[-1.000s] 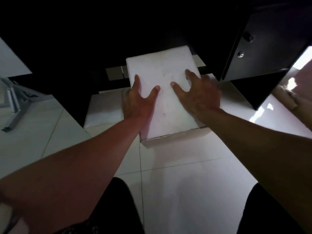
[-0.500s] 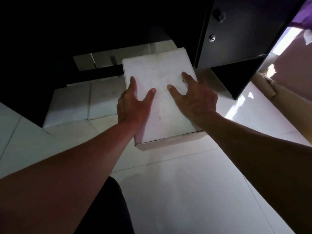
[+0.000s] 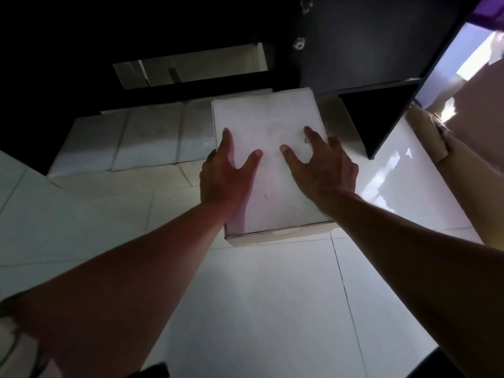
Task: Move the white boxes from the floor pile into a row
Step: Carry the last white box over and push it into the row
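Fingers (image 3: 227,137) of left hand (image 3: 223,175) spread flat on top of white box (image 3: 268,159), thumb angled in toward centre, other fingers wrapped over box's left edge. Fingers of right hand (image 3: 324,170) likewise splayed, thumb + index pressing lid, rest curling over right edge. Neither hand clenched; both gripping box by its sides w/ palms on lid. Both forearms stretched forward from bottom corners of view, bare.

Box on tiled floor (image 3: 259,309), near edge showing a brownish cardboard side. Lid faintly smudged. Far end of box reaching up to dark cabinet (image 3: 362,45); whether touching it, can't tell. Cannot tell if box rests fully on floor or is slightly lifted.

Left of box, touching or just beside: row of white boxes (image 3: 128,140), lying flat side by side, in shadow under dark furniture. Exact count hard to make out; seams suggest approx. three or four.

Cabinet door w/ two small metal fittings (image 3: 299,44) upper right. Pale reflective strip (image 3: 191,65) in the dark area above the row. Brown cardboard (image 3: 441,137) at far right edge, torn-looking flap, partly lit by bright light. Bright glare on floor tiles right of box. Bit of purple at top right corner, unclear what.
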Motion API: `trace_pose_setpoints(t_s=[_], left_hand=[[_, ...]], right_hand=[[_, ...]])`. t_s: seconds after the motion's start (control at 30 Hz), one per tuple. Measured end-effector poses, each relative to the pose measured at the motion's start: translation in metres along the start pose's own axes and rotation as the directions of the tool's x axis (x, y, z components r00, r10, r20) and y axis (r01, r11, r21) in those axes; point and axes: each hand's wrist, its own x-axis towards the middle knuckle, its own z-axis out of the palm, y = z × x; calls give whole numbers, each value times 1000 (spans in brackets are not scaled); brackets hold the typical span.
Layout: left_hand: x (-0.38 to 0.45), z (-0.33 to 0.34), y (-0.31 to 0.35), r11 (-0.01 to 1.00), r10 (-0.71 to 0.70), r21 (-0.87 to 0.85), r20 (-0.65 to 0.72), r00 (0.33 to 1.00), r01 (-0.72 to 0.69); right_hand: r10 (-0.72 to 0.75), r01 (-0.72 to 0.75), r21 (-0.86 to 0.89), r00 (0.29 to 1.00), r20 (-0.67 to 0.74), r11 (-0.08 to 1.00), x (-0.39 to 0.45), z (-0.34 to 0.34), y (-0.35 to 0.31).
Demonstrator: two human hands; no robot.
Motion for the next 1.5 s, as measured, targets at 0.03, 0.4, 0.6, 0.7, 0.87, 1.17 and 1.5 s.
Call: trace_pose_setpoints(t_s=[0.03,0.4,0.6,0.7,0.87,1.17,1.5], left_hand=[[-4,12,7,1000,-3,3,11,1000,3],[-11,96,-5,999,11,46,129,992,-17],[-6,120,-36,999,-44,18,177,983,42],[-4,127,-53,998,-60,13,182,982,59],[1,136,-71,997,-75,5,206,976,76],[6,151,-93,998,-57,7,254,966,57],[-1,125,-102,751,437,248,508,743,-612]], right_hand=[[18,-18,-2,1000,7,1000,2,-1,13],[116,-110,-72,990,80,991,4,24,84],[169,-158,-89,977,127,983,1,65,102],[163,-150,-94,975,153,984,0,80,103],[160,-144,-108,974,160,984,-2,96,106],[128,-111,-107,976,175,988,-10,118,122],[-521,535,-5,826,214,845,-17,118,125]])
